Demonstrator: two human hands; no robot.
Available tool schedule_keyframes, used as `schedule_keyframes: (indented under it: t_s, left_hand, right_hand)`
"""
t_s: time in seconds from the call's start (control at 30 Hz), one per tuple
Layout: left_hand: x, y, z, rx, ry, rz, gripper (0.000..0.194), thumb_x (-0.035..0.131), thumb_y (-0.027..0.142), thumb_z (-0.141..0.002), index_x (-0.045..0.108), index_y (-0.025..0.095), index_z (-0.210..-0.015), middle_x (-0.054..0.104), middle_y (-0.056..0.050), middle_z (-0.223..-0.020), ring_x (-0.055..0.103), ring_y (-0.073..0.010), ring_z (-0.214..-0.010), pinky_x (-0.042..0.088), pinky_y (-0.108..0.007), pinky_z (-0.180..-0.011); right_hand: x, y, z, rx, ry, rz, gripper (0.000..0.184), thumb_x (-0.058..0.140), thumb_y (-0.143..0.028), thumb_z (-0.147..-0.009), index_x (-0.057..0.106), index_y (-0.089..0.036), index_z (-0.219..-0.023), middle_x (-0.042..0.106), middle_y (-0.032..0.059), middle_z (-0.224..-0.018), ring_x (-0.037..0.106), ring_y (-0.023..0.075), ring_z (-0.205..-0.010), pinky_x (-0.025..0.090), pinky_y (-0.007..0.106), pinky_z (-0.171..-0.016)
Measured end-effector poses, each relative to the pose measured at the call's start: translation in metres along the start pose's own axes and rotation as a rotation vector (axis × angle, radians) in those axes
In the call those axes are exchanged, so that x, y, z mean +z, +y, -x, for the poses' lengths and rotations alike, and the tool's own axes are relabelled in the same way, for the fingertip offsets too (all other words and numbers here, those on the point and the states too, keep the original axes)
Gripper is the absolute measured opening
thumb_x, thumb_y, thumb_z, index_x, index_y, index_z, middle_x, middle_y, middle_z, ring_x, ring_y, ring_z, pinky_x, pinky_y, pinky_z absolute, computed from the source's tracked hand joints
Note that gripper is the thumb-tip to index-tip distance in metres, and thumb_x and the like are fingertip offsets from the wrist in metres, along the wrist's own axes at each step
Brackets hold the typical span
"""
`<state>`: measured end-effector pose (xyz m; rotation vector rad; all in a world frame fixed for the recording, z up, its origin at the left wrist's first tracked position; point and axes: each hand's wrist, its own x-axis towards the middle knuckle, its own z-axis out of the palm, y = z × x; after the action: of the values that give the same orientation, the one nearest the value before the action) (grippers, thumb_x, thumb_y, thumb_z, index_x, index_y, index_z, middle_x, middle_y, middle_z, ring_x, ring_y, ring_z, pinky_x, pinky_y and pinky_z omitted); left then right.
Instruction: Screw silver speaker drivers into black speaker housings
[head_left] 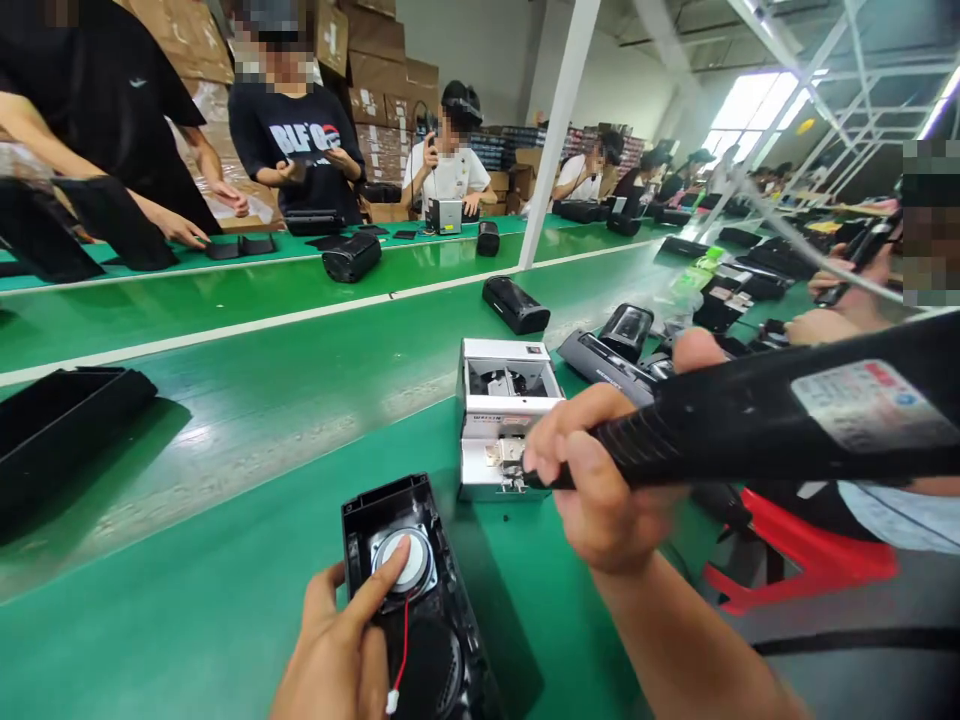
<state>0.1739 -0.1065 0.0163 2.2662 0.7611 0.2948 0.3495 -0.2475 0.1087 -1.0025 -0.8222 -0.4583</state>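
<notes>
A black open speaker housing [420,590] lies on the green bench in front of me, with a round silver speaker driver [405,562] seated in its upper opening and a red wire with a white plug [395,680] trailing down. My left hand [341,645] rests on the housing, its index finger stretched onto the driver. My right hand [589,480] is wrapped round a black electric screwdriver [757,420], whose tip is at the front slot of a white screw feeder box [499,415].
A green conveyor belt [247,400] runs past the bench, carrying black speaker housings [514,304]. A black tray [60,425] lies at the left. Several other people work across the belt and at my right. A red stool [795,560] stands below.
</notes>
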Motion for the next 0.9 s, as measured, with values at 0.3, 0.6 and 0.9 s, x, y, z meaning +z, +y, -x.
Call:
schedule_keyframes:
  t_s: [0.3,0.6,0.9]
  left_hand:
    - [-0.015,0.024,-0.017,-0.057,-0.230,0.029,0.061,0.031,0.017,-0.101,0.058,0.037,-0.152,0.043,-0.010,-0.146,0.073,-0.0187,-0.103,0.059,-0.041,-0.100]
    - [-0.014,0.026,-0.013,-0.029,-0.277,-0.028,0.063,0.023,0.018,-0.105,0.051,0.041,-0.157,0.038,-0.012,-0.147,0.074,-0.0185,-0.097,0.059,-0.043,-0.096]
    - [-0.020,0.033,-0.015,0.022,-0.323,-0.063,0.066,0.022,0.011,-0.102,0.047,0.028,-0.161,0.048,-0.015,-0.130,0.071,-0.0164,-0.081,0.061,-0.039,-0.088]
  right_hand:
    - [-0.016,0.005,0.001,0.204,-0.086,0.206,0.054,0.071,-0.016,-0.095,0.051,-0.030,-0.143,0.060,-0.0065,-0.074,0.055,0.0124,-0.051,0.053,0.030,-0.052]
    - [0.019,-0.042,0.024,0.258,-0.085,-0.018,0.017,0.070,-0.032,-0.098,0.063,-0.025,-0.085,0.047,-0.0045,-0.060,0.048,0.0125,-0.045,0.048,0.030,-0.043]
    - [0.024,0.004,0.068,0.207,-0.202,-0.085,0.027,0.058,-0.019,-0.100,0.060,-0.029,-0.125,0.052,-0.0034,-0.076,0.055,0.0139,-0.058,0.051,0.032,-0.054]
